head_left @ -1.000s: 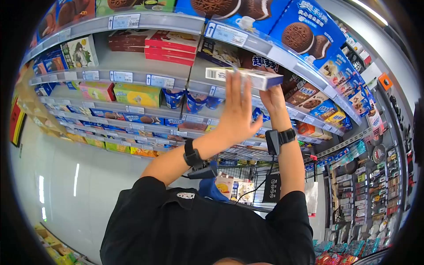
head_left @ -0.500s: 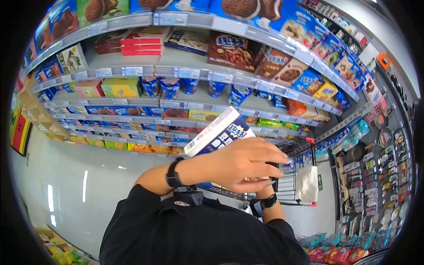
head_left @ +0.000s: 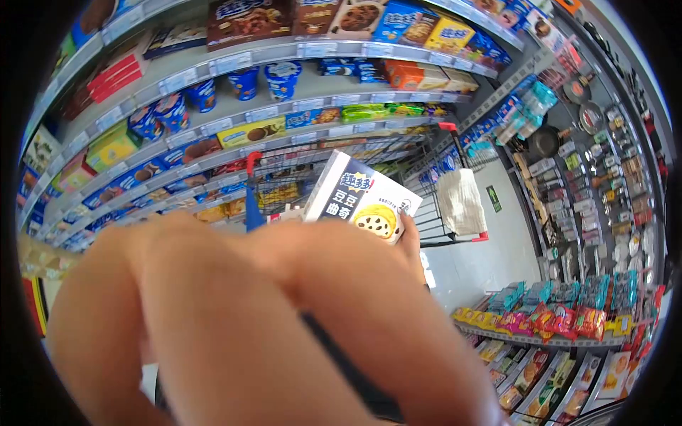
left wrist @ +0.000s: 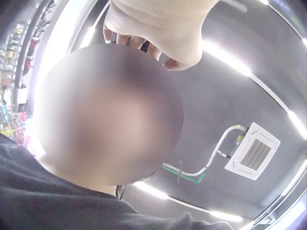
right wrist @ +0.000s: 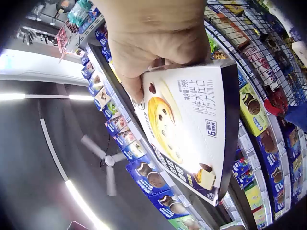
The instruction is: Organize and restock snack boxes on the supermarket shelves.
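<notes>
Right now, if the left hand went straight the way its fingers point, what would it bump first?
Probably the person's own head. In the left wrist view, the left hand points toward it from just beside its edge, but how close they are is hard to judge.

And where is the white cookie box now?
Head view: just right of centre, the white cookie box is in the right hand, near the shopping cart.

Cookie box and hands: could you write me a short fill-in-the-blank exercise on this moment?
1. The ____ hand grips the cookie box.
2. The left hand looms blurred across the ____ view's foreground.
3. The corner pieces on the shopping cart are ____.

Missing words: right; head; red.
</notes>
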### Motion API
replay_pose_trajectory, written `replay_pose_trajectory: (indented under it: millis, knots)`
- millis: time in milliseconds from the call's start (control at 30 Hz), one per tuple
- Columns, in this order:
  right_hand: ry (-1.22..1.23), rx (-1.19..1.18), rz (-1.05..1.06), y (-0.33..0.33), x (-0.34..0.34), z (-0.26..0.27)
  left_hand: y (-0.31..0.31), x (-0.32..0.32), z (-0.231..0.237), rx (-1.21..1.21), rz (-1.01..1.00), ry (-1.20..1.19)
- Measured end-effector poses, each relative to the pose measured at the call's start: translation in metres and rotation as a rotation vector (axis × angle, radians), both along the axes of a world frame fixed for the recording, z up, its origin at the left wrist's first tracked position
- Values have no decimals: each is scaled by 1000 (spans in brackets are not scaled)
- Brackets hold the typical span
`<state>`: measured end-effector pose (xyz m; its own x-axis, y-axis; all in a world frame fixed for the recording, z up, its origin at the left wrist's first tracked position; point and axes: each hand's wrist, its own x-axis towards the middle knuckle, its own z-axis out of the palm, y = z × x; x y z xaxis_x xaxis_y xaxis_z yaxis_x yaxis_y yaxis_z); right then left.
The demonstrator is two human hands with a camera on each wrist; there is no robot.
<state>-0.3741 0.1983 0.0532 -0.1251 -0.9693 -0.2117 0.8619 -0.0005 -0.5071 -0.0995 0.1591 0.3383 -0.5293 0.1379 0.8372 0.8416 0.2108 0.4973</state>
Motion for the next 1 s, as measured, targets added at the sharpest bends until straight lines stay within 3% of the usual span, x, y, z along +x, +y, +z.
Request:
replay_pose_trajectory:
  millis: [200,567,867,1000]
  knots:
    - [189,1,-139,30,-9,-9,4,-13,-12,79,-180,-13]
    - [153,-39,-238,51,-23,6,-14,-25,-20,146,-351,-25]
    - [189,65,-290,65,-31,-16,-31,-33,-19,303,-421,16]
    - [123,-14,-323,64,-26,0,-32,-34,-19,353,-435,19]
